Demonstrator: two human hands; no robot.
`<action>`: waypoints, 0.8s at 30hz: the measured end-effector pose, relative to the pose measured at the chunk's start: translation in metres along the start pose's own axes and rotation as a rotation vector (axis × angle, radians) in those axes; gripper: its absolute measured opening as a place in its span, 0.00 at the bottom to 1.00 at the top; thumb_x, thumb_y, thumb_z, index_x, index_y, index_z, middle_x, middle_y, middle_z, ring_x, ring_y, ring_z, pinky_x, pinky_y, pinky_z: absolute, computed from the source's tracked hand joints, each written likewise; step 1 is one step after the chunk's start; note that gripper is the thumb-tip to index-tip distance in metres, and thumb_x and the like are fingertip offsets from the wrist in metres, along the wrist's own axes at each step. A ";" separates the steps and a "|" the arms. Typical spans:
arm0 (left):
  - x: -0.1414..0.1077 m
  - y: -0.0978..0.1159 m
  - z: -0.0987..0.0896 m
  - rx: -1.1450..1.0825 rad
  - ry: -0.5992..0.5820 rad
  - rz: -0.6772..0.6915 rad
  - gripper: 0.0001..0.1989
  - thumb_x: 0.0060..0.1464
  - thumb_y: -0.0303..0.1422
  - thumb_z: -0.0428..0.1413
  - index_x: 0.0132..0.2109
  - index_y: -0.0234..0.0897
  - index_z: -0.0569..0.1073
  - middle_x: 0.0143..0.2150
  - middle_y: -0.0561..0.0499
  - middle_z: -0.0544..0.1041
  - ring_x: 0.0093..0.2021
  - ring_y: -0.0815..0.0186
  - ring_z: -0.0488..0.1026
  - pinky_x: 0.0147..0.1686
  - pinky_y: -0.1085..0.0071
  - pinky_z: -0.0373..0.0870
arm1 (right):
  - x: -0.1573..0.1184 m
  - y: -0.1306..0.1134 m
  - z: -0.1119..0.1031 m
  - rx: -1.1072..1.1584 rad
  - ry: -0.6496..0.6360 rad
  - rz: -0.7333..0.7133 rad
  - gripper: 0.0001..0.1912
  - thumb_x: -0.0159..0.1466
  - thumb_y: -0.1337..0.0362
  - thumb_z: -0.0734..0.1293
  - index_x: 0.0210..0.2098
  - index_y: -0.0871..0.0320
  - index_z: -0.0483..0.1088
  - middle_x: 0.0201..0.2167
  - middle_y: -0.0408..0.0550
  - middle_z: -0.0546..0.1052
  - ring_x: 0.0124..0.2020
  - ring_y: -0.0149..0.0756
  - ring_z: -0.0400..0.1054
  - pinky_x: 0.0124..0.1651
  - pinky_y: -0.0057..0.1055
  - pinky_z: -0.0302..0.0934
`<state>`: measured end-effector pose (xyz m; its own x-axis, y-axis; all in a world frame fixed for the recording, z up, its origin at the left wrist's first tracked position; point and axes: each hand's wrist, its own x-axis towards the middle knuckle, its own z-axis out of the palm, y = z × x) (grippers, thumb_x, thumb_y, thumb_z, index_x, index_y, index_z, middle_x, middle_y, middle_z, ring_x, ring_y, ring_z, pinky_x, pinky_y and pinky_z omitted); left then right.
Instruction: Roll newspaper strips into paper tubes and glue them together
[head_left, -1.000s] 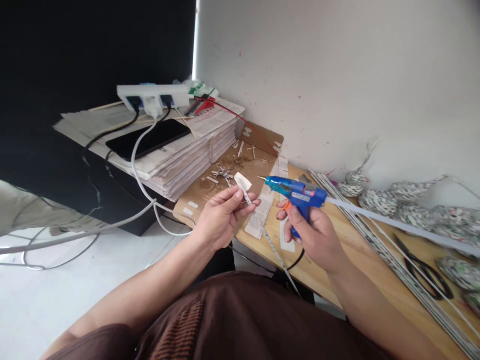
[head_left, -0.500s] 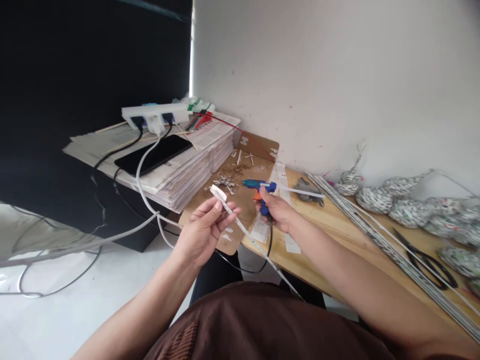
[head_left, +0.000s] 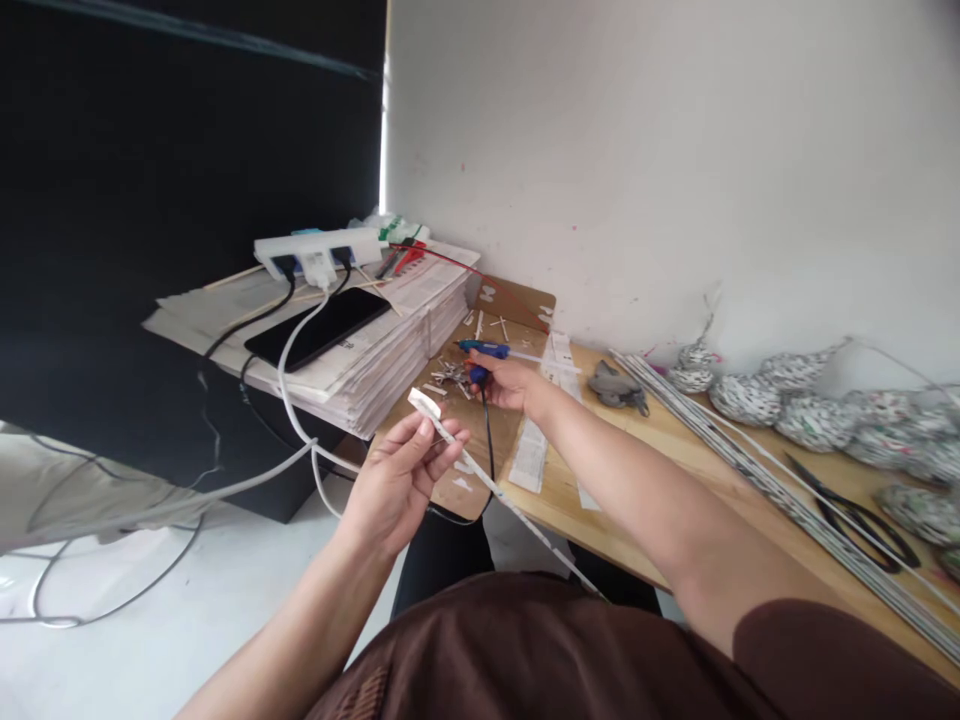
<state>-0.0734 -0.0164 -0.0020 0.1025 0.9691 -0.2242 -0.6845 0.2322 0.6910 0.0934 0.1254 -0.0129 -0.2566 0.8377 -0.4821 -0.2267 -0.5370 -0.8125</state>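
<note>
Between the thumb and fingers of my left hand (head_left: 401,470) is a thin rolled paper stick (head_left: 517,512), gripped near its flat, unrolled white end. The rest of it slants down to the right towards my lap. My right hand (head_left: 504,382) is wrapped around the handle of a blue glue gun (head_left: 484,349), whose nozzle points left over the cardboard (head_left: 504,420). A whitish glue stick (head_left: 544,362) juts from the gun's back. Small paper scraps (head_left: 453,376) lie close to the nozzle and below it.
On the left, a stack of newspapers (head_left: 409,350) carries a power strip (head_left: 319,250) and a black phone (head_left: 319,328). A grey rag-like thing (head_left: 619,386), long paper sticks (head_left: 739,470), black scissors (head_left: 855,520) and woven paper shapes (head_left: 817,422) lie on the wooden table to the right.
My right hand has moved the glue gun left and slightly away from me, over the cardboard and scraps. My left hand keeps its hold on the paper stick, almost in place.
</note>
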 end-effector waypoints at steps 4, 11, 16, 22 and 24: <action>-0.001 -0.001 -0.001 -0.007 0.004 -0.008 0.06 0.55 0.23 0.56 0.40 0.32 0.75 0.36 0.45 0.80 0.40 0.63 0.79 0.44 0.70 0.76 | 0.009 0.000 -0.004 0.008 -0.017 0.009 0.14 0.66 0.56 0.63 0.30 0.60 0.63 0.18 0.39 0.68 0.15 0.24 0.59 0.18 0.20 0.57; 0.002 -0.004 0.003 0.005 0.019 -0.031 0.07 0.54 0.23 0.56 0.42 0.32 0.75 0.36 0.45 0.80 0.40 0.62 0.79 0.44 0.69 0.76 | -0.002 0.000 -0.006 -0.081 0.068 -0.030 0.14 0.67 0.54 0.59 0.33 0.59 0.63 0.20 0.41 0.68 0.18 0.26 0.61 0.19 0.21 0.58; 0.007 -0.007 0.006 0.018 0.006 -0.042 0.07 0.54 0.24 0.57 0.41 0.31 0.75 0.36 0.45 0.80 0.40 0.62 0.79 0.44 0.69 0.76 | -0.036 0.000 -0.014 -0.267 0.181 -0.093 0.12 0.63 0.56 0.66 0.32 0.58 0.67 0.21 0.43 0.69 0.21 0.30 0.64 0.26 0.27 0.60; 0.015 -0.011 0.015 -0.004 -0.042 -0.043 0.06 0.54 0.24 0.57 0.41 0.30 0.75 0.36 0.43 0.80 0.40 0.62 0.79 0.44 0.71 0.75 | -0.119 0.037 -0.009 -0.902 0.024 -0.426 0.22 0.63 0.46 0.62 0.28 0.59 0.71 0.24 0.44 0.72 0.28 0.31 0.66 0.33 0.27 0.59; 0.016 -0.014 0.021 -0.001 -0.046 -0.060 0.06 0.54 0.24 0.57 0.41 0.30 0.75 0.36 0.44 0.80 0.40 0.62 0.79 0.44 0.71 0.75 | -0.138 0.054 -0.004 -0.786 -0.035 -0.391 0.20 0.60 0.46 0.65 0.33 0.59 0.71 0.27 0.44 0.74 0.28 0.30 0.68 0.32 0.27 0.61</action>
<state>-0.0474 -0.0027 -0.0005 0.1760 0.9563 -0.2334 -0.6768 0.2897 0.6768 0.1203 -0.0183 0.0086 -0.3271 0.9370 -0.1223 0.4050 0.0220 -0.9141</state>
